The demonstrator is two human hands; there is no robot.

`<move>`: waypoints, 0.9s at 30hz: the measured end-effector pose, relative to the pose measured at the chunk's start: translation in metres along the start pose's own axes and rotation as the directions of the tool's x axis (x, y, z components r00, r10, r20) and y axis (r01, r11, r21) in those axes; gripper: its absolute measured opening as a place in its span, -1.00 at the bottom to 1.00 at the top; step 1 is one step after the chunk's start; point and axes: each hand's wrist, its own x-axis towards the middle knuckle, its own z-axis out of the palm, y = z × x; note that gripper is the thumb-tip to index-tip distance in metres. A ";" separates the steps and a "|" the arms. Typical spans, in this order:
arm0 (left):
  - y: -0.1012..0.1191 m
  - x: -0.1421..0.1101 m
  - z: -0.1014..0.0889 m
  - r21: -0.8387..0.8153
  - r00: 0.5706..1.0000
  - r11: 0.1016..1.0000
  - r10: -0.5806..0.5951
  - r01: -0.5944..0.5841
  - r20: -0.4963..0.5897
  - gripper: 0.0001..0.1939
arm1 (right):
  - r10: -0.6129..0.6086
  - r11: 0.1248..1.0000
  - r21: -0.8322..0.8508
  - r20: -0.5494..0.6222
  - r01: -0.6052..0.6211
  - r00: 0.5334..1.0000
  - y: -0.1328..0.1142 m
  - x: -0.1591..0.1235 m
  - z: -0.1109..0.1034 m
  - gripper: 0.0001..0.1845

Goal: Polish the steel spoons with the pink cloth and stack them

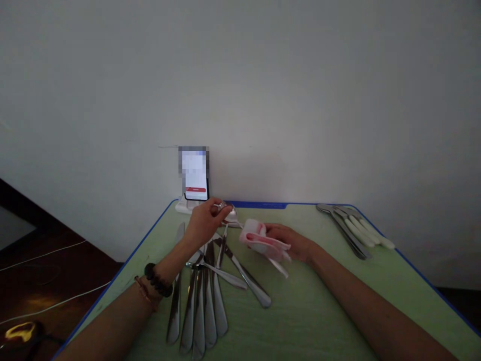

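My left hand (206,219), with a dark bead bracelet at the wrist, pinches a shiny metal spoon (232,214) by its bowl. In my right hand (291,240) is a folded pink-and-white cloth (259,239), closed around the spoon's handle. The handle's end sticks out below the cloth, tilted down to the right; its middle is hidden. Under and in front of my left hand lie several metal table knives (199,311), handles towards me. A fork (225,276) lies across them, and another knife (250,281) slants to the right.
A lit phone (196,175) stands on a white stand (184,205) at the table's back left, against the wall. At the back right lie dark metal spoons (347,233) and several white-handled utensils (363,230). The green table (293,321) has a blue edge.
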 end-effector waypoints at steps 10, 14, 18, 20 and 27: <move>-0.003 -0.003 -0.003 0.010 0.941 0.982 0.180 -0.191 0.286 -0.70 | 0.147 0.923 0.371 -0.101 -0.100 0.984 0.015 0.010 -0.002 -0.76; 0.015 -0.016 -0.009 0.041 0.639 0.824 0.405 -0.565 0.654 -0.77 | 0.118 0.913 0.409 -0.234 -0.012 0.965 0.018 0.012 -0.004 -0.77; 0.023 -0.027 -0.002 -0.007 0.450 0.697 0.471 -0.717 0.759 -0.78 | 0.121 0.889 0.458 -0.249 0.007 0.961 0.016 0.012 -0.002 -0.78; 0.023 -0.030 0.001 0.016 0.447 0.690 0.450 -0.723 0.773 -0.76 | 0.126 0.880 0.476 -0.250 0.008 0.960 0.014 0.011 -0.002 -0.80; 0.016 -0.030 0.005 0.078 0.553 0.788 0.354 -0.610 0.754 -0.79 | 0.095 0.868 0.497 -0.213 0.024 0.972 0.016 0.013 0.000 -0.80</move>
